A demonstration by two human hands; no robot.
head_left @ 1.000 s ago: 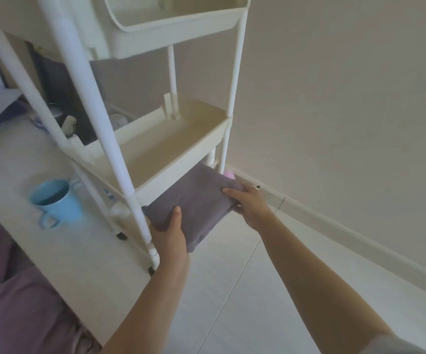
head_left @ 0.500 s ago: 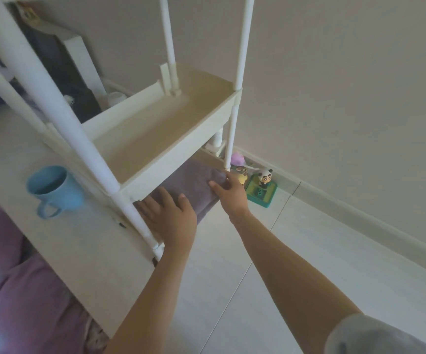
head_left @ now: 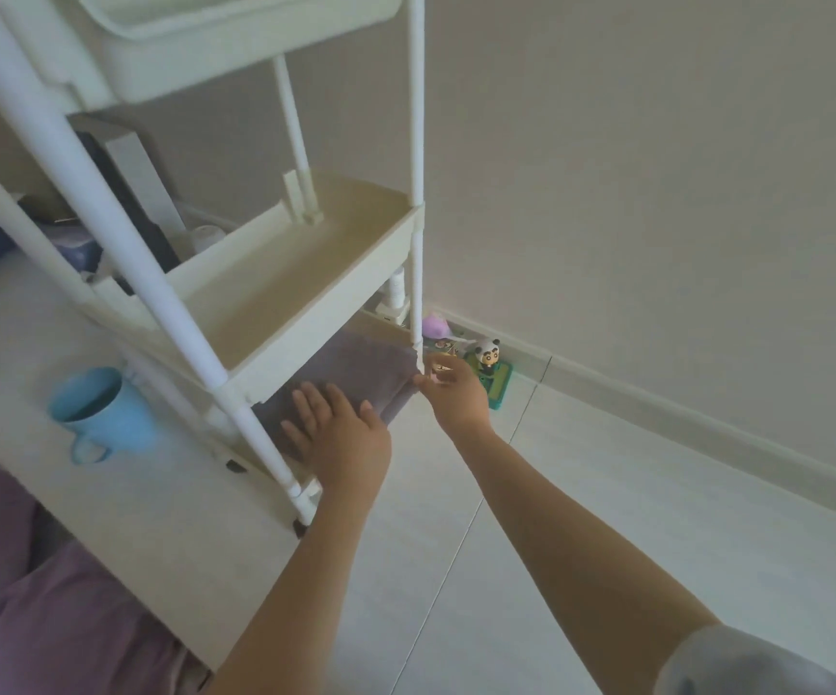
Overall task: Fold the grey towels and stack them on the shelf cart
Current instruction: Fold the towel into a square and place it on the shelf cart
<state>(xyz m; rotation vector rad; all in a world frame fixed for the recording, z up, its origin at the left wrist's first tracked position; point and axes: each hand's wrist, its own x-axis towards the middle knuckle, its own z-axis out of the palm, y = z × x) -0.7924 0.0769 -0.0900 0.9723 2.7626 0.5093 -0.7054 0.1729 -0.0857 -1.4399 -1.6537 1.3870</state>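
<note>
1. Since half a second ago the grey towel (head_left: 355, 373) has slid further onto the bottom tier of the shelf cart (head_left: 305, 288), and both my hands have followed it in; a second ago I was carrying it in the air in front of the cart.
2. Left hand (head_left: 340, 433): flat on top of the towel's near end, fingers straight and a little spread. That grip is apart, pressing rather than holding, so the folds stay flat while the towel is pushed under the middle tray.
3. Right hand (head_left: 456, 393): at the towel's right front corner, just beside the cart's front post. The fingertips look drawn together at the towel's edge, but they are blurred, and I cannot tell whether they pinch the cloth or only touch it. I judge it is there to square that corner with the shelf's edge.
4. The towel lies folded on the lowest tier, its near edge at the front lip, with most of it hidden under the middle tray, which shows nothing in it.
5. A blue mug (head_left: 100, 413) stands on the white counter (head_left: 120, 499) to the left of the cart, well clear of my hands; a small panda toy (head_left: 488, 361) sits on the floor by the wall, just beyond my right hand.
6. My judgement: this placement is nearly done, and a last nudge inward is what remains.
</note>
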